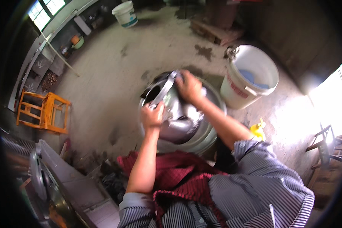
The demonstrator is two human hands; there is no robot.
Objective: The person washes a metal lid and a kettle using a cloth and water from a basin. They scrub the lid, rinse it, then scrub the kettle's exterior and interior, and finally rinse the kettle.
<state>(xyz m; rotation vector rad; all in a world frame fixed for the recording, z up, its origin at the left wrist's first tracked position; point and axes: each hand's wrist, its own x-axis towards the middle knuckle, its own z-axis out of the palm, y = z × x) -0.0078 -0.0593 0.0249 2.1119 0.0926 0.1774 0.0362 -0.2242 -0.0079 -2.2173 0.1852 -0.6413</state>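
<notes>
A shiny metal kettle lies tilted in a wide metal basin in front of me. Its flat, arched handle stands over the dark round opening. My left hand grips the near end of that handle. At the handle's far end, my right hand presses on the kettle with curled fingers. Something pale sticks out beside the right palm; blur hides what it is. The kettle's underside is hidden in the basin.
A white plastic bucket with blue items inside stands right of the basin, near a yellow bottle. Another white bucket is farther off. A wooden chair stands left. A tiled ledge lies at lower left.
</notes>
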